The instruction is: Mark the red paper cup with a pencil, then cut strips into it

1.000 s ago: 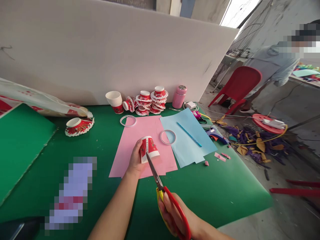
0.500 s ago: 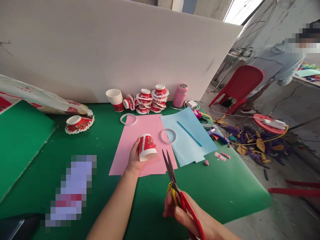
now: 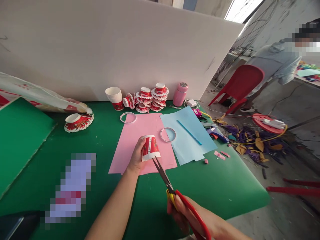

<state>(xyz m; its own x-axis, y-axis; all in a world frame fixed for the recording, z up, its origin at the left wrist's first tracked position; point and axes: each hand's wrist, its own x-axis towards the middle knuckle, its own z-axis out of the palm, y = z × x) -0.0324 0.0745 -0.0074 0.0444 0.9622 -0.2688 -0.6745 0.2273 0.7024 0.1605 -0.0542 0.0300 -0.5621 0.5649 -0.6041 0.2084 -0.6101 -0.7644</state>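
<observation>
My left hand (image 3: 137,156) is wrapped round a red-and-white paper cup (image 3: 150,147), held above the pink paper (image 3: 120,156) with its rim turned down towards me. In my right hand (image 3: 183,210) is a pair of scissors (image 3: 165,178) with one red and one yellow handle. The blades stand a little apart, and their tips are at the cup's rim. Whether the rim lies between the blades I cannot tell. Blue paper (image 3: 185,146) lies to the right, with a blue pencil-like stick (image 3: 189,132) on it.
At the back stand stacked paper cups (image 3: 113,95), fringe-cut cups (image 3: 160,96) and a pink flask (image 3: 180,94). Another cut cup (image 3: 78,122) sits at left. Tape rings (image 3: 128,117) lie on the papers; a glue gun (image 3: 218,132) is near the right edge. A person (image 3: 272,63) is beyond.
The scissors have moved left and up so their tips are now at the cup's rim, and their blades are closer together. The cup has turned and shifted slightly right.
</observation>
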